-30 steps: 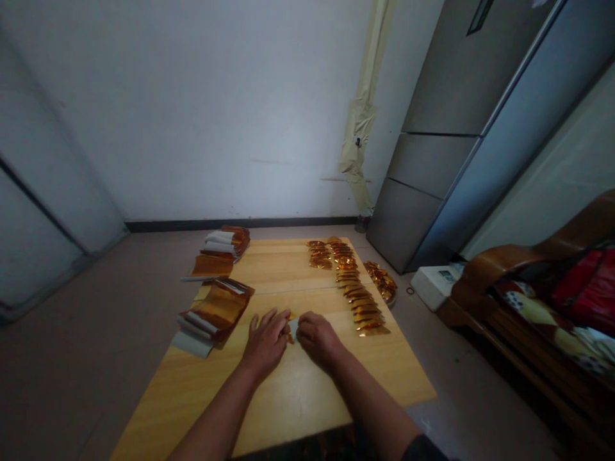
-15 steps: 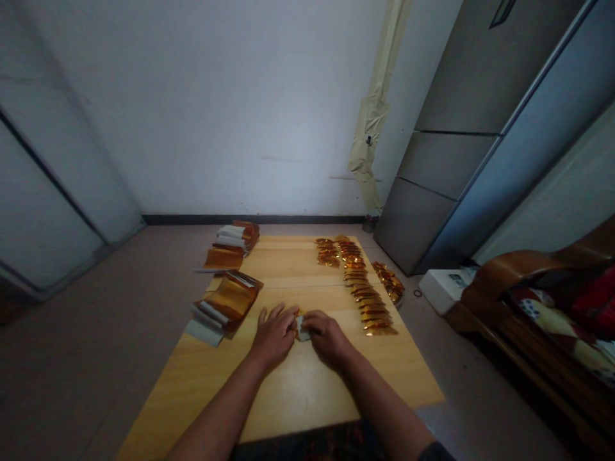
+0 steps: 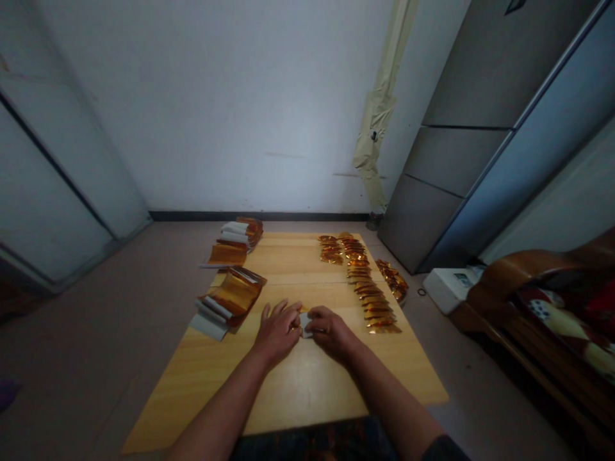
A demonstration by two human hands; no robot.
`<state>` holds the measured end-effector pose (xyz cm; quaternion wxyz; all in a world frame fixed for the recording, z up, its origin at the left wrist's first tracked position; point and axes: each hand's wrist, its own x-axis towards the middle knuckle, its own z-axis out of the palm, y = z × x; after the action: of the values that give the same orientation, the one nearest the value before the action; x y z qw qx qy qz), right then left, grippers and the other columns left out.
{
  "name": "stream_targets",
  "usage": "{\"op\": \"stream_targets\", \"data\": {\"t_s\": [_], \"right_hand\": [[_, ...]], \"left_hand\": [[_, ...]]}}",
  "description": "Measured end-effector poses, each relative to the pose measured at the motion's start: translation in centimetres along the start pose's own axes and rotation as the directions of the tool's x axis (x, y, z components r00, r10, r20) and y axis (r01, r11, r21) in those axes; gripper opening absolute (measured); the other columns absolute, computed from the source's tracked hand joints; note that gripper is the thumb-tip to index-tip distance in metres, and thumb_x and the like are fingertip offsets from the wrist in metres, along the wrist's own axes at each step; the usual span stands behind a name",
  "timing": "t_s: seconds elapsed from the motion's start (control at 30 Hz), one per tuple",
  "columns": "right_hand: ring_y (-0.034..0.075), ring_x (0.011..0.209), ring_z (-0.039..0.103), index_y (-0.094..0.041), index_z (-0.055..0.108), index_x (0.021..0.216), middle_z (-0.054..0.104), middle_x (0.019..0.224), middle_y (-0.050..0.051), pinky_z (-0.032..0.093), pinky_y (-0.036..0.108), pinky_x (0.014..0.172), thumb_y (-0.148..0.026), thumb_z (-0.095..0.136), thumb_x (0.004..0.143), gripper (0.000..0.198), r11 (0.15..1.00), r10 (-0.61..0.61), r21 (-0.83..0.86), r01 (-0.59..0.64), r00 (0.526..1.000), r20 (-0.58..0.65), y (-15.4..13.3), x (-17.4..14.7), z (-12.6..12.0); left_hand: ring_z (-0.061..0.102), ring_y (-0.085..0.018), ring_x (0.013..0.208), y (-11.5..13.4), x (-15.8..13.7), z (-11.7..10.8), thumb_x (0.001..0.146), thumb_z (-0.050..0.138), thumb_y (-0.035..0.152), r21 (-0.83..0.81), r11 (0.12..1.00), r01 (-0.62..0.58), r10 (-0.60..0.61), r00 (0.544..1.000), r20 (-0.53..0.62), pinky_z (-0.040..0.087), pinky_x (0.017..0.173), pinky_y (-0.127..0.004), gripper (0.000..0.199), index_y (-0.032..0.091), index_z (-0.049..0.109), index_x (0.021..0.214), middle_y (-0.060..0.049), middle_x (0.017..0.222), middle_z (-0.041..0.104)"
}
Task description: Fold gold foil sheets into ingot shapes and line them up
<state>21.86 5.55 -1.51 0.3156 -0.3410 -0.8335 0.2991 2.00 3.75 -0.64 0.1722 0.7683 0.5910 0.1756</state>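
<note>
A small piece of gold foil paper, its pale back facing up, lies on the wooden table between my two hands. My left hand grips its left edge with thumb and forefinger, the other fingers spread on the table. From the other side, the curled fingers of my right hand press on the right edge. Parts of the paper are hidden under my fingers. To the left sits a fanned stack of gold paper sheets. On the right runs a long row of folded gold pieces.
Another stack of gold and pale sheets overhangs the table's far left corner. A shorter row of folded gold pieces lies at the back right. Beyond the right edge is a container of gold pieces. A wooden bench stands farther right.
The view has shifted slightly, so the whole scene sits a little right and up. My hands remain on the paper, with only slight finger movement.
</note>
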Motion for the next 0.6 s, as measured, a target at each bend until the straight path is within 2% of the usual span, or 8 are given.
{"op": "stream_targets", "data": {"t_s": [0.13, 0.27, 0.47, 0.6], "right_hand": [[0.017, 0.105, 0.059, -0.025, 0.076, 0.089, 0.061, 0.114, 0.006, 0.047, 0.029, 0.092, -0.015, 0.063, 0.082, 0.017, 0.996, -0.034, -0.077, 0.035, 0.999, 0.016, 0.0, 0.0, 0.0], [0.016, 0.102, 0.059, -0.023, 0.075, 0.082, 0.062, 0.109, 0.005, 0.046, 0.028, 0.091, -0.016, 0.064, 0.084, 0.013, 0.994, -0.054, -0.093, 0.057, 0.998, 0.027, 0.2, 0.2, -0.1], [0.013, 0.089, 0.06, -0.021, 0.072, 0.076, 0.061, 0.094, 0.001, 0.047, 0.022, 0.08, -0.014, 0.061, 0.084, 0.016, 0.999, 0.042, 0.025, -0.044, 0.998, 0.049, -0.1, 1.1, 0.0], [0.011, 0.078, 0.056, -0.02, 0.068, 0.075, 0.056, 0.084, -0.002, 0.043, 0.02, 0.07, -0.012, 0.061, 0.083, 0.013, 0.995, 0.095, 0.005, -0.095, 0.995, 0.033, -0.4, 1.8, 0.1]], "left_hand": [[0.032, -0.028, 0.141, 0.0, 0.0, 0.0, 0.079, 0.057, 0.028, 0.008, 1.0, -0.001, 0.001, 1.0, 0.008, 0.008, 0.116, -0.061, 0.012, 0.026, 0.061, 0.09, 0.001, 0.143, 0.052], [0.031, -0.028, 0.141, -0.2, 0.1, 0.1, 0.078, 0.058, 0.028, -0.006, 1.0, 0.007, -0.007, 1.0, 0.026, 0.007, 0.116, -0.061, 0.014, 0.026, 0.06, 0.091, 0.002, 0.144, 0.051], [0.03, -0.028, 0.142, -0.2, 0.1, -0.2, 0.078, 0.056, 0.028, -0.005, 1.0, 0.008, -0.008, 0.999, 0.052, 0.007, 0.116, -0.061, 0.012, 0.026, 0.06, 0.089, 0.003, 0.146, 0.05], [0.03, -0.028, 0.142, -0.1, 0.0, -0.4, 0.08, 0.055, 0.031, -0.003, 1.0, 0.001, 0.0, 0.998, 0.062, 0.007, 0.116, -0.061, 0.012, 0.026, 0.06, 0.09, 0.003, 0.147, 0.049]]}}
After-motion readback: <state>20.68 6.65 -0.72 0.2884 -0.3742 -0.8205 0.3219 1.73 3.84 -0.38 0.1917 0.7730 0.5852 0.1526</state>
